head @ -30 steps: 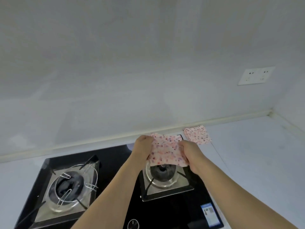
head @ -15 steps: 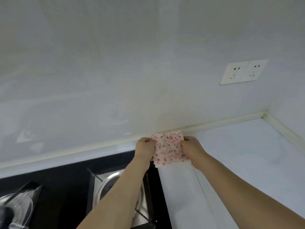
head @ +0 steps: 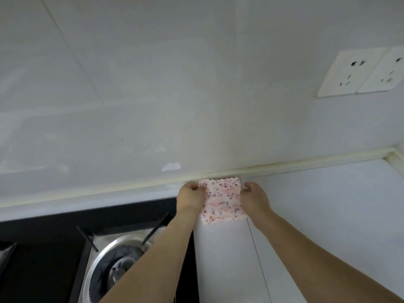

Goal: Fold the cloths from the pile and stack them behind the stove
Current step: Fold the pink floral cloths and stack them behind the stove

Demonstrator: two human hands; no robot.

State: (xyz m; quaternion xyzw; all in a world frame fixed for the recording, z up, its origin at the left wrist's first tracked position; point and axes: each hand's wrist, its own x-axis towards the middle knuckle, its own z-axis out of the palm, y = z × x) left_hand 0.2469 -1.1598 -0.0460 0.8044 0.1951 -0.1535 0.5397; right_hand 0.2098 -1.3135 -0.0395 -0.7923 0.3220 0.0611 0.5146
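A folded pink speckled cloth (head: 222, 201) lies flat on the white counter (head: 328, 215), close to the wall seam and just right of the stove's back corner. My left hand (head: 190, 199) grips its left edge. My right hand (head: 255, 200) holds its right edge, with the thumb slightly off the top corner. The black stove (head: 65, 248) and its right burner (head: 118, 265) sit at the lower left. No other cloth is visible; whatever lies under this one is hidden.
The white tiled wall (head: 196, 106) rises directly behind the cloth. A double wall socket (head: 360, 72) is at the upper right. The counter's corner (head: 393, 154) is at the far right.
Both hands carried the folded cloth from above the right burner to the right and back. It now rests flat by the wall where an earlier folded cloth lay. The view moved closer.
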